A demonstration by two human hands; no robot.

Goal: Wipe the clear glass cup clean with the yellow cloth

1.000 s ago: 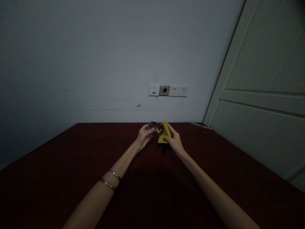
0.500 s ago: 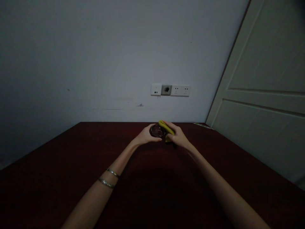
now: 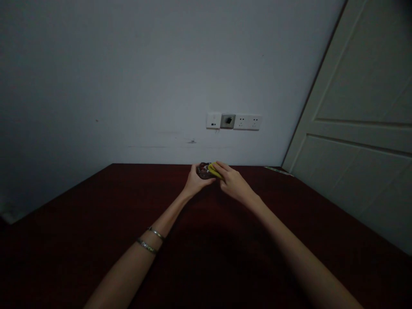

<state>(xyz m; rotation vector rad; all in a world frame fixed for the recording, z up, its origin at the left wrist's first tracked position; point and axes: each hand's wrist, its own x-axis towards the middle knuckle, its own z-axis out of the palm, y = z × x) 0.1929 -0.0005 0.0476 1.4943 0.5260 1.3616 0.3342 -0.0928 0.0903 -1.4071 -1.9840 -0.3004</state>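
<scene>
Near the far edge of the dark red tabletop, my left hand (image 3: 195, 181) is wrapped round a small, round, see-through glass vessel (image 3: 204, 173). Its exact kind is hard to make out in the dim light. A folded yellow cloth (image 3: 215, 171) is gripped by my right hand (image 3: 232, 183), fingers over its top. The cloth presses against the right side of the glass vessel and hides part of it. Both hands are close together, with the left thumb along the near side of the glass.
The dark red table (image 3: 161, 266) reaches back to a pale wall (image 3: 144, 77). Sockets and switch plates (image 3: 234, 121) sit low on that wall. A thin patterned strip (image 3: 278, 171) lies at the back right corner, beside a white panelled door (image 3: 360, 141).
Both hands have shifted slightly left and away from me. The yellow cloth has moved onto the glass vessel, and the vessel looks turned or tilted differently.
</scene>
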